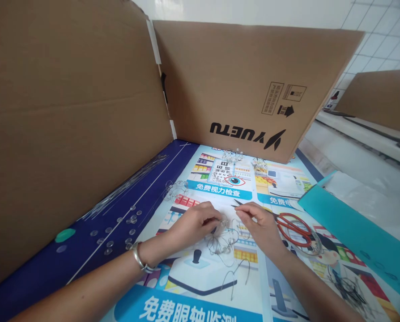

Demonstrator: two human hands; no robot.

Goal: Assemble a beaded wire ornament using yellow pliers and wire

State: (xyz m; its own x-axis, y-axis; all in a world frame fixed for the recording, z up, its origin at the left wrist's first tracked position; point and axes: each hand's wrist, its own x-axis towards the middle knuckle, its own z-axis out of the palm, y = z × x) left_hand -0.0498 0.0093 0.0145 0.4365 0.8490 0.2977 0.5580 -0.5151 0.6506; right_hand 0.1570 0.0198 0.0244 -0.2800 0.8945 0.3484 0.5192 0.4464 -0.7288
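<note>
My left hand (199, 220), with a silver bangle at the wrist, is closed on a looped wire piece (222, 239) that carries clear round parts. Its fingers cover the top of that piece. To the right, my right hand (262, 223) has thumb and forefinger pinched together; whatever is between them is too thin to make out. Red-handled scissors (295, 229) lie beside and partly behind this hand, their dark blades showing past the fingertips. Loose bent wires (235, 275) rest on the printed sheet below the hands.
Clear discs (110, 244), a green disc (65, 235) and a bundle of straight wires (126, 188) lie on the left. More wire pieces (232, 156) sit by the cardboard wall (247, 80). At right are a teal box edge (354, 237) and tangled wires (349, 288).
</note>
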